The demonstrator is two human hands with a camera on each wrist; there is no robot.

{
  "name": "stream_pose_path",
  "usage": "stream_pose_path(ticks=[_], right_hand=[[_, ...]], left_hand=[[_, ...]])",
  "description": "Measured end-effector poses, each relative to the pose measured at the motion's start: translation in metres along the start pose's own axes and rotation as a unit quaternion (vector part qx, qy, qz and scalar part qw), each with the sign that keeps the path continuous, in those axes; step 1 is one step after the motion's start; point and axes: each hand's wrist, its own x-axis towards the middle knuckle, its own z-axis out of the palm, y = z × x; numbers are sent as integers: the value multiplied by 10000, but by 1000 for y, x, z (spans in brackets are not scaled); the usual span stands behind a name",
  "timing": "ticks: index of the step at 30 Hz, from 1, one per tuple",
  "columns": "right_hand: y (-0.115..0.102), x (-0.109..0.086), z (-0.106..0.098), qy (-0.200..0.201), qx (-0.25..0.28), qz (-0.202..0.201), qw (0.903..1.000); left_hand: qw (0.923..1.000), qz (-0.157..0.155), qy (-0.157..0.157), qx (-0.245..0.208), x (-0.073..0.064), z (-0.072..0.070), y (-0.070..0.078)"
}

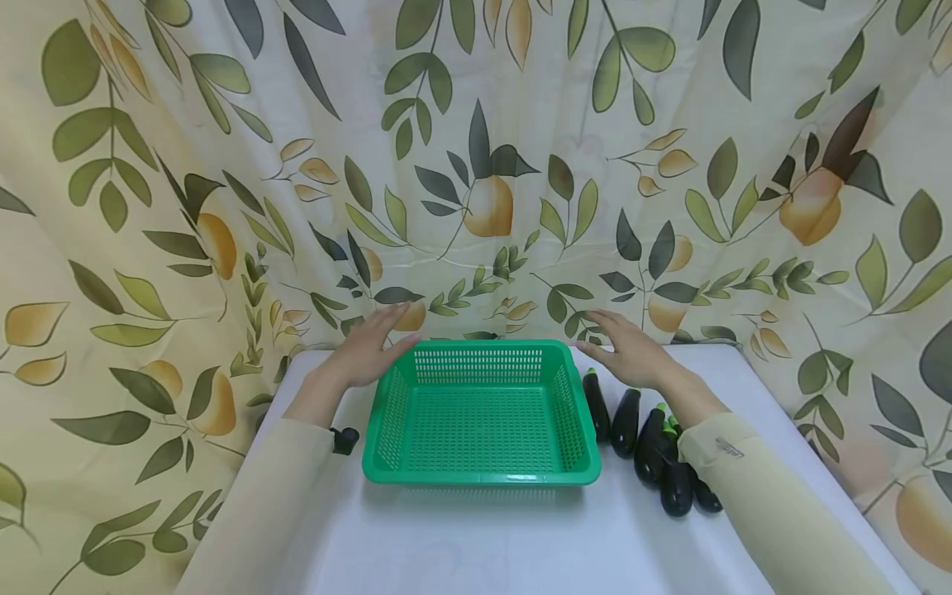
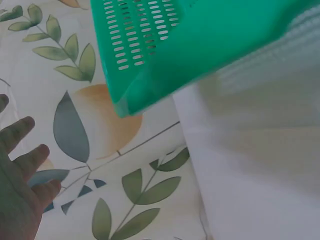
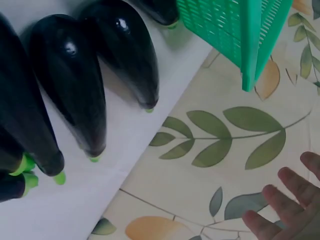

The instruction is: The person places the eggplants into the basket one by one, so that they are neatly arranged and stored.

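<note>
A green plastic basket [image 1: 479, 478] with slotted walls stands in the middle of the white table, and nothing lies inside it. My left hand [image 1: 366, 351] is held beside its back left corner, fingers spread and holding nothing. Off the back right corner, my right hand [image 1: 632, 354] hovers with straight fingers, also holding nothing. Several dark eggplants [image 1: 626, 423] with green stem ends lie to the right of the basket, near my right hand and forearm. The right wrist view shows glossy eggplants [image 3: 70, 82] and the outstretched fingers [image 3: 286, 197], well apart from each other.
The white table [image 1: 446, 545] ends at its back edge against a leaf-and-fruit patterned curtain [image 1: 476, 207], which also hangs at both sides. A small black item [image 1: 345, 440] is at my left wrist.
</note>
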Motion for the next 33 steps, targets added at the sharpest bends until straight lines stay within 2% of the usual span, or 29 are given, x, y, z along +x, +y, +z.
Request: stream_pose_path(ticks=[4,11,22,33], right_hand=[[2,-10,-5,-61,49,201,9998],[10,-23,-5,110,163,396,9990],[23,-45,0,233,355,444,9981],[37,-62,12,241,414,669,9966]], left_hand=[[9998,0,65,-195,-7,2,-4],[9972,-141,114,-725,-17,8,-14],[9867,-520,41,-1537,-43,22,-30],[9781,-769,132,-1929,-57,41,-37]])
